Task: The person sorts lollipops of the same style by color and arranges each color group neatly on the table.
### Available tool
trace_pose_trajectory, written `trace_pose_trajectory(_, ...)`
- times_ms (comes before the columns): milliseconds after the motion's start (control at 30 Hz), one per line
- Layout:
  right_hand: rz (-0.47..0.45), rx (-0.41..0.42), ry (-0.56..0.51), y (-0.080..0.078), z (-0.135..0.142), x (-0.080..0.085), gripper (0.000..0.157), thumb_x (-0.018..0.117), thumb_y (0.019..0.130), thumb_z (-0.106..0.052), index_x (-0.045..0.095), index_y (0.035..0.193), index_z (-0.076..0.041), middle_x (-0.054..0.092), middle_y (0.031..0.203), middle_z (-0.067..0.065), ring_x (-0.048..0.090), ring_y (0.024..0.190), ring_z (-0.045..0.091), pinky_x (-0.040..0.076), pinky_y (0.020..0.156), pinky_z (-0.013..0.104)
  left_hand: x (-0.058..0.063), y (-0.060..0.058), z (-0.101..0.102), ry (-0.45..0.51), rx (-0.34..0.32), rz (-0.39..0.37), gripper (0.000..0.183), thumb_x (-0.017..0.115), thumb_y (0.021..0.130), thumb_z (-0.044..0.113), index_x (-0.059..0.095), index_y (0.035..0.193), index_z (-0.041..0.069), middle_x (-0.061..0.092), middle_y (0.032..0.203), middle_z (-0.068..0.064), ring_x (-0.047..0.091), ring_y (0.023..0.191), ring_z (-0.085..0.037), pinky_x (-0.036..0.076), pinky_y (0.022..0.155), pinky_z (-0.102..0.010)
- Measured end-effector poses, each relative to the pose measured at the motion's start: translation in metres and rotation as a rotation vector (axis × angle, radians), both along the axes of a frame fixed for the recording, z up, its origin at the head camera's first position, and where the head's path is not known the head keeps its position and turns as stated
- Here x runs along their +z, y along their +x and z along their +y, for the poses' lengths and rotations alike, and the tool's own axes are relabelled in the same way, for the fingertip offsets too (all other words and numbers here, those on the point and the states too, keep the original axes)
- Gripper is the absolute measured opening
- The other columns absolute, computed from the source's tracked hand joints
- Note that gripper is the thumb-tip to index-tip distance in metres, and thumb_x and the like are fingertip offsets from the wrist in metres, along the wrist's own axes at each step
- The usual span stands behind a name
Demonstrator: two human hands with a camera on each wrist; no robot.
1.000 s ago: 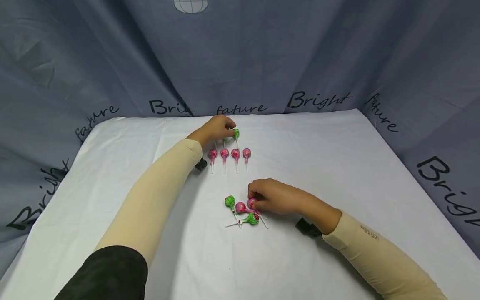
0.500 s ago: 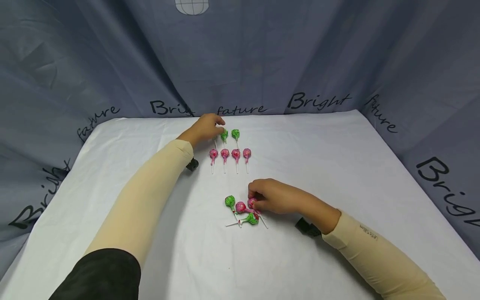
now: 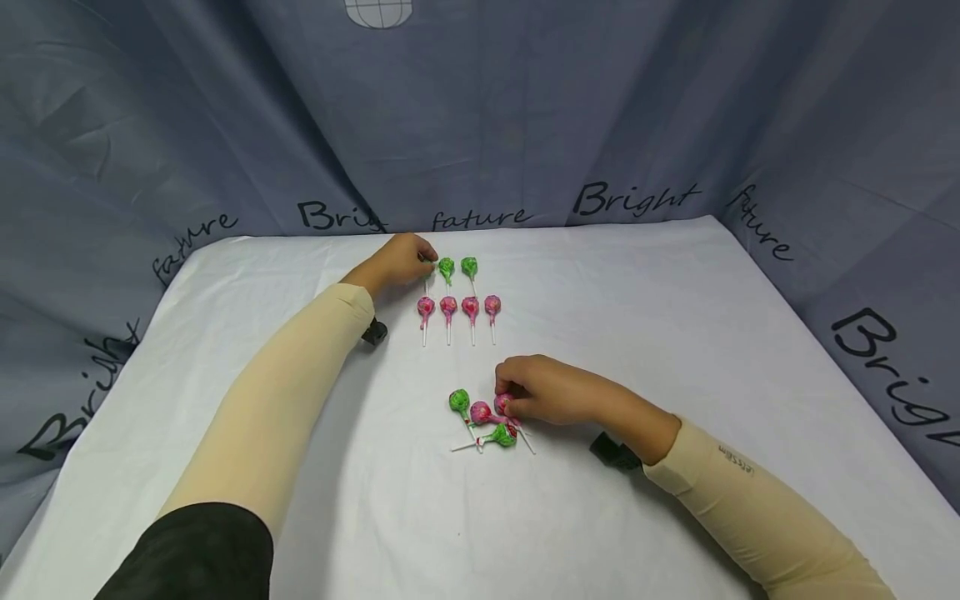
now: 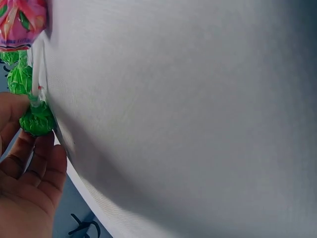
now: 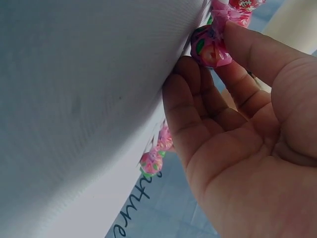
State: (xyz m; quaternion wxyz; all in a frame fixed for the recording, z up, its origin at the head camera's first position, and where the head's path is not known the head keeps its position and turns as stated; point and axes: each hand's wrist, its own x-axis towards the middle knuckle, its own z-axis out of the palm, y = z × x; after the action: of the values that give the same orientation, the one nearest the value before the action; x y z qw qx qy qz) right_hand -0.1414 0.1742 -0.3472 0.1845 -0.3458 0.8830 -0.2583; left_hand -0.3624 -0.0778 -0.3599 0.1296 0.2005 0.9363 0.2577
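Observation:
At the far left of the back row, my left hand [image 3: 400,260] pinches the head of a green lollipop [image 4: 37,120] between thumb and fingers; its stick points toward the pink row. Two other green lollipops [image 3: 447,268] lie just to its right. In front of them is a row of several pink lollipops [image 3: 448,307], sticks toward me. My right hand [image 3: 551,390] holds a pink lollipop [image 5: 210,47] by its head at the right of a loose pile. That pile also has a pink lollipop [image 3: 481,412] and two green ones [image 3: 459,401], sticks crossing.
A white cloth [image 3: 637,300] covers the table. Grey-blue curtains [image 3: 480,117] with printed lettering hang along the back and sides. A small black device sits under each wrist.
My left hand has moved left along the back row, from the rightmost green lollipop to the leftmost, uncovering two green ones. The right hand stays still on its pink lollipop.

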Motion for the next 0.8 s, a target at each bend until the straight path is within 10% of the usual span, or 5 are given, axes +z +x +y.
trace_pose_trajectory(533, 0.001, -0.001, 0.005, 0.001, -0.001, 0.002, 0.011, 0.070, 0.093, -0.012, 0.060, 0.090, -0.014, 0.051, 0.082, -0.006, 0.049, 0.078, 0.011, 0.044, 0.069, 0.027, 0.014, 0.018, -0.007, 0.065, -0.009, 0.070, 0.035, 0.065, 0.095, 0.020, 0.066, 0.127, 0.005, 0.056, 0.129, -0.011, 0.050, 0.118, -0.028, 0.041, 0.100, -0.043)
trace_pose_trajectory(800, -0.011, -0.013, 0.016, 0.000, -0.001, 0.002, 0.010, 0.071, 0.093, -0.015, 0.061, 0.092, -0.016, 0.052, 0.083, -0.006, 0.051, 0.080, 0.012, 0.046, 0.071, 0.028, 0.021, 0.075, -0.007, 0.097, -0.155, 0.185, 0.030, 0.070, 0.092, 0.018, 0.069, 0.118, 0.003, 0.064, 0.117, -0.010, 0.057, 0.109, -0.027, 0.045, 0.097, -0.042)
